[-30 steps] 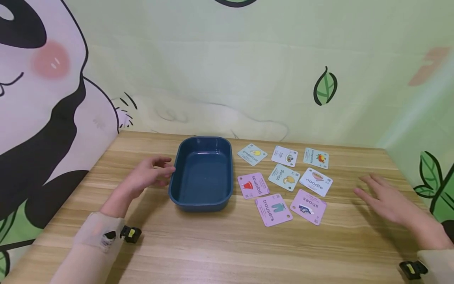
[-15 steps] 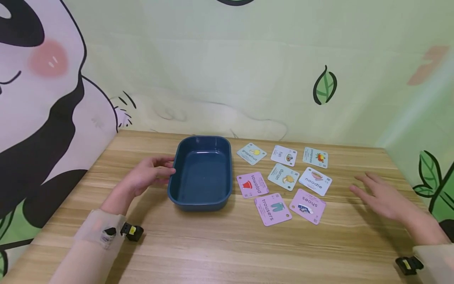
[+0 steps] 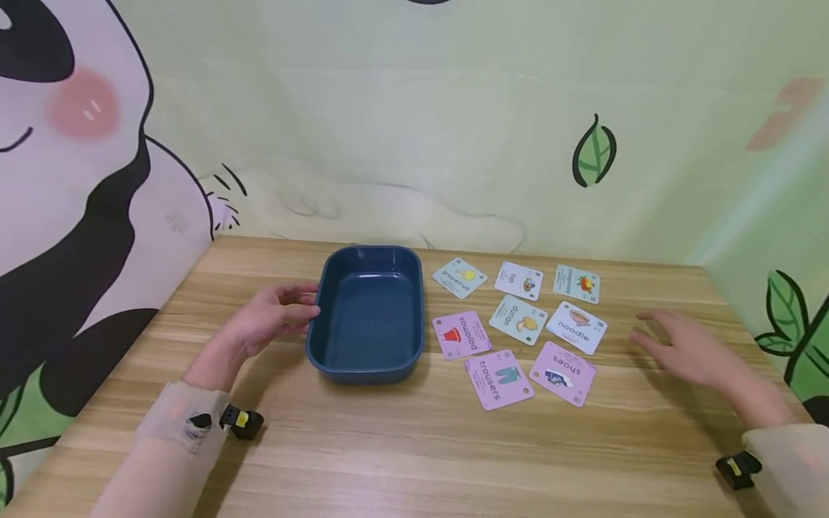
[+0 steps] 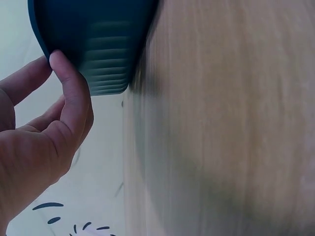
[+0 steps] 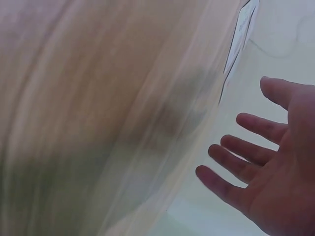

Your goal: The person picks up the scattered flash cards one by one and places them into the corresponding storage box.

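Observation:
A deep blue rectangular tray (image 3: 414,338) stands on the table, its inside bare. My left hand (image 3: 275,316) is at its left side. The thumb tip and a fingertip pinch its rim in the left wrist view, where the tray's ribbed wall (image 4: 106,64) shows. My right hand (image 3: 686,349) hovers over the table at the right, fingers spread, holding nothing. Nearest to it lies the noodle card (image 3: 576,328), then the shoes card (image 3: 562,373). The right wrist view shows the same hand (image 5: 266,162) with fingers apart.
Between tray and right hand lie several picture cards: grapefruit (image 3: 460,278), fish (image 3: 519,280), pomegranate (image 3: 577,283), durian (image 3: 518,319), pajamas (image 3: 462,335) and trousers (image 3: 499,379). The wooden table (image 3: 401,453) meets a printed cloth backdrop (image 3: 414,144) behind.
My left hand has closed in on the tray's rim. My right hand has drifted left toward the cards. The tray and cards lie as before.

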A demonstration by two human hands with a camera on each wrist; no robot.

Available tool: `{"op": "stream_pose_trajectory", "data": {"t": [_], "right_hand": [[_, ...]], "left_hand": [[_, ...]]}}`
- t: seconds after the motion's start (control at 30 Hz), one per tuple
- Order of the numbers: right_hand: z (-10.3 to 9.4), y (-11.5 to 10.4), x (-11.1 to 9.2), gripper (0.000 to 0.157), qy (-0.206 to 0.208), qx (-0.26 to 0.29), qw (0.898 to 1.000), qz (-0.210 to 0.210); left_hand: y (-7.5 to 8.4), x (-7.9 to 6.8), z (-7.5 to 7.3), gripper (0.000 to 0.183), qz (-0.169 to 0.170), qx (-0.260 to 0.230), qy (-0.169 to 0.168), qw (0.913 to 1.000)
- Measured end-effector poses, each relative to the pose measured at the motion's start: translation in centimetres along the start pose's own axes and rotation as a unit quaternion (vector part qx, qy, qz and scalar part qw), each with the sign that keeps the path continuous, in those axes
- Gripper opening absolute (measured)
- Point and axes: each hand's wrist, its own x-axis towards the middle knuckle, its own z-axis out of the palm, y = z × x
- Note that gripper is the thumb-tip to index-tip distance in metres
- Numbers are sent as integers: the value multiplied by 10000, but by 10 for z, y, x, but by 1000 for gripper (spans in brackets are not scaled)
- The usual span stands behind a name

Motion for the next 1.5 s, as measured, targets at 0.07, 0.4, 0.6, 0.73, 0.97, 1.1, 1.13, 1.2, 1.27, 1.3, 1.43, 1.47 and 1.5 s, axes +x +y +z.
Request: {"op": "stream_pose_trajectory", "data": {"t": [0.07,0.4,0.6,0.73,0.97,1.1,1.13,1.2,1.27,1.3,1.43,1.47,1.5], "right_hand": [[-1,3,4,57,45,85,10000,-2],[-3,10,20,52,236,351,9990,110],[-7,6,34,54,175,261,9995,71],[-7,8,44,57,68,331,9993,145],[-7,15,57,58,-140,386,9990,172],[-6,15,64,60,-231,357,9989,177],[-6,15,66,60,-239,354,9989,188],[-6,14,70,61,-250,349,9989,184],[-6,11,75,62,-282,328,9989,181],[-6,10,77,62,-308,314,9989,170],[-4,4,85,62,-426,253,9986,187],[-4,3,86,62,-450,273,9984,223],[-4,2,87,63,-461,281,9982,263]], "left_hand": [[0,1,0,57,6,-15,-5,10000],[2,3,2,58,0,-84,-3,10000],[1,4,2,59,-1,-134,16,9999],[0,5,1,58,-42,-131,10,9999],[0,7,2,57,-100,-199,-4,9998],[-2,8,1,56,-128,-214,1,9997],[-3,8,1,56,-135,-216,2,9997],[-3,8,0,56,-137,-212,8,9997],[-3,7,0,57,-108,-201,5,9997],[-3,7,-1,57,-98,-200,10,9998],[-3,6,-1,58,-71,-209,-6,9998],[-2,6,-1,58,-69,-208,-19,9998],[-2,6,-1,58,-70,-209,-30,9998]]}}
